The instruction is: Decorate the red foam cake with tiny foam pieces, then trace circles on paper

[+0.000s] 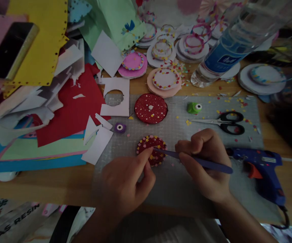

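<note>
A small dark red disc [146, 143], edged with pink and yellow paper stars, lies on the grey cutting mat [194, 195]. My right hand [206, 163] holds blue tweezers [209, 164] slantwise, their tip over the disc. My left hand [129, 182] is closed, with the index fingertip at the tweezers' tip and the thumb just below it. Whatever is between those fingers is too small to make out. Beyond the small disc lies a larger red disc [151, 108] with white specks and a pale knob in its middle.
A purple punch [120, 127], a green punch [194, 108], black-handled scissors [224, 122] and a blue glue gun [259, 168] lie around the mat. Coloured paper [70, 108] and a phone [10, 50] fill the left. Behind stand a water bottle [222, 57] and several decorated discs [165, 81].
</note>
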A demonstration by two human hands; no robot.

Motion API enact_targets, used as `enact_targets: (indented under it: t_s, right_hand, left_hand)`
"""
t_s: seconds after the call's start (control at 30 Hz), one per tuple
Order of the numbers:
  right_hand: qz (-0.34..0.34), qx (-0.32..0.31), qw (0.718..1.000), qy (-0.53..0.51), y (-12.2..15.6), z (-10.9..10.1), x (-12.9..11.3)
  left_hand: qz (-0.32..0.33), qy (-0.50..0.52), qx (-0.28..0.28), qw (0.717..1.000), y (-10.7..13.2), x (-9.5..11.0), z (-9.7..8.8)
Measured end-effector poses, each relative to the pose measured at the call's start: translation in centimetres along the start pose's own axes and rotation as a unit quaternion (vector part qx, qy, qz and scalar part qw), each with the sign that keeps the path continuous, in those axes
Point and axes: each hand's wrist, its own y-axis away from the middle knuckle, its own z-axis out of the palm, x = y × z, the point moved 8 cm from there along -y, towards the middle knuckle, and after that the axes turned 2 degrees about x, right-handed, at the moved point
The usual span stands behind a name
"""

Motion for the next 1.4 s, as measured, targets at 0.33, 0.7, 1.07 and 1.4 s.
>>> enact_targets:
  t_s: [0.33,0.7,1.07,1.4]
  right_hand:
    - [-0.003,0.092,0.992,-0.085,-0.1,-2.2,0.3]
    - [0.019,0.142,0.98,-0.135,-1.0,-3.2,0.0]
    - [0.024,0.12,0.983,-0.134,-1.1,-3.0,0.0]
    - [0.031,0.12,0.982,-0.145,-1.0,-3.0,0.0]
  left_hand:
    - [-0.009,-0.001,-0.005,1.0,-0.1,0.0,0.0]
    - [0.001,0.016,0.004,1.0,-0.2,0.2,-0.1]
    - [0.009,-0.012,0.011,1.0,-0.3,0.1,0.0]
    - [0.005,-0.009,0.01,1.0,-0.2,0.0,-0.1]
